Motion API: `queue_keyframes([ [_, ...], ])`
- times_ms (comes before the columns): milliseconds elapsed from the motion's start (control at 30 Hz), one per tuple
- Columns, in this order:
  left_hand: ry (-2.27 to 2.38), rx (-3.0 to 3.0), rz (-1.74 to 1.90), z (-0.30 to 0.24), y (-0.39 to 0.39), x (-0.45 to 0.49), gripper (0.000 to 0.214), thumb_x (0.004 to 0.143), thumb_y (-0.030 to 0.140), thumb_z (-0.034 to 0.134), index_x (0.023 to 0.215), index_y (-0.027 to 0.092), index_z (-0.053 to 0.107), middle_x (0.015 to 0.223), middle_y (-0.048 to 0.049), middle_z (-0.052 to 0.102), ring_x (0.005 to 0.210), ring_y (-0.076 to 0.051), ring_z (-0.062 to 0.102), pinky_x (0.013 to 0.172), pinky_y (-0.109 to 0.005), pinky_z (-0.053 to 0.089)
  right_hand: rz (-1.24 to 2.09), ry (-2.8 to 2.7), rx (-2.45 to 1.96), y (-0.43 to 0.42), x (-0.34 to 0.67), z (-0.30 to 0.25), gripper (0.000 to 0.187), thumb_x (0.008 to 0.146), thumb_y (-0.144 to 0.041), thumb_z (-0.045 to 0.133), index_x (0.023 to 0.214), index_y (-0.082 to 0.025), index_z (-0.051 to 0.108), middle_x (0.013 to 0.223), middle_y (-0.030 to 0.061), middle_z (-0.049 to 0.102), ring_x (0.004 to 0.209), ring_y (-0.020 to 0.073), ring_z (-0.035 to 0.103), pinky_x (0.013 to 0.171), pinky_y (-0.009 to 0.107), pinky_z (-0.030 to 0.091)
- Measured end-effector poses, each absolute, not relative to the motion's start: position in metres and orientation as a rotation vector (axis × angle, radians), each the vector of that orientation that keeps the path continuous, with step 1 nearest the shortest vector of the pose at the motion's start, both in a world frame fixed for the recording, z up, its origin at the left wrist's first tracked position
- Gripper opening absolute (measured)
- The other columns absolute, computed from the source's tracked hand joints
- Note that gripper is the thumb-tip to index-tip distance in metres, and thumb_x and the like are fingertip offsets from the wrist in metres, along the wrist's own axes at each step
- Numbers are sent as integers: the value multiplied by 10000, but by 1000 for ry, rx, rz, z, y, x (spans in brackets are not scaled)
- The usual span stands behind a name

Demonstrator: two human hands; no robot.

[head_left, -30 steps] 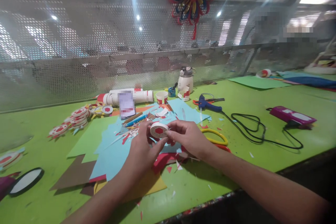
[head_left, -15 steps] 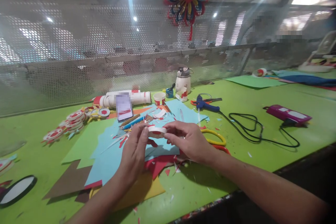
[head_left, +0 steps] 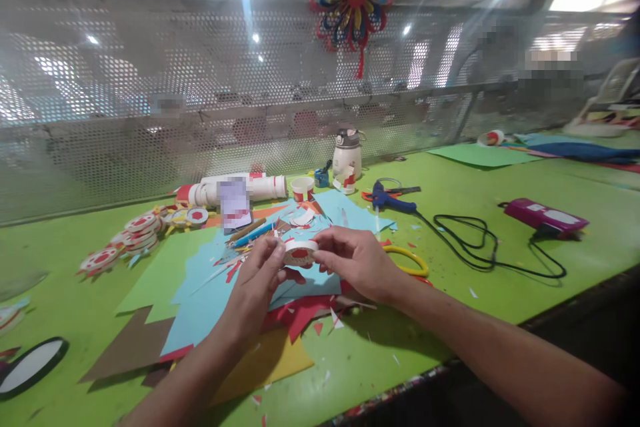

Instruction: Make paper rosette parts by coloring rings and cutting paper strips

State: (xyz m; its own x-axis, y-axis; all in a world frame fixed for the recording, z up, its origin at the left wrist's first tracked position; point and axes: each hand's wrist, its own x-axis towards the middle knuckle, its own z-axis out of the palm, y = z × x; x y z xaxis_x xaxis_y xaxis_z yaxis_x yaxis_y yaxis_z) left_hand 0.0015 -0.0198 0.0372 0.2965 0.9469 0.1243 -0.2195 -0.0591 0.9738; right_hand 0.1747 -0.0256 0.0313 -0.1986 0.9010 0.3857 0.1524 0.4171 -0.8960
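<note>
Both hands hold one small white paper disc with a red centre (head_left: pixel 299 253) above a pile of coloured paper sheets (head_left: pixel 215 293). My left hand (head_left: pixel 257 287) pinches its left edge with thumb and fingers closed. From the right side, my right hand (head_left: pixel 355 261) grips the disc the same way. The disc is tilted, its red face partly towards me. Red and white paper scraps lie under the hands.
Finished red-and-white discs (head_left: pixel 130 237) lie at the left. Yellow scissors (head_left: pixel 407 260), a blue glue gun (head_left: pixel 393 199) with a black cable (head_left: pixel 480 247), a magenta box (head_left: pixel 545 219), a white bottle (head_left: pixel 346 155), a small cup (head_left: pixel 302 188) and white tubes (head_left: pixel 235 188) stand on the green table (head_left: pixel 450 307). A perforated metal screen (head_left: pixel 150 113) closes the back.
The disc lay flat edge-on half a second ago and now tilts its red face towards me again. Both hands stay on it, shifted slightly left.
</note>
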Motion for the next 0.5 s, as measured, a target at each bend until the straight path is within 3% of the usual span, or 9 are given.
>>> queue_keyframes([
  [300, 625, 1141, 1064, 34, -16, -4, 109, 844, 278, 601, 835, 171, 584, 902, -32, 611, 808, -157, 603, 696, -272, 510, 866, -1672, -945, -29, 177, 37, 136, 809, -249, 620, 884, -139, 646, 726, 24, 640, 593, 119, 518, 560, 267, 421],
  [500, 590, 1097, 1014, 31, -13, -5, 98, 874, 277, 561, 893, 185, 591, 1035, -60, 634, 894, -169, 604, 724, -276, 508, 885, -1653, -939, -30, 178, 40, 119, 790, -230, 625, 865, -138, 639, 720, 17, 616, 601, 117, 507, 571, 272, 416],
])
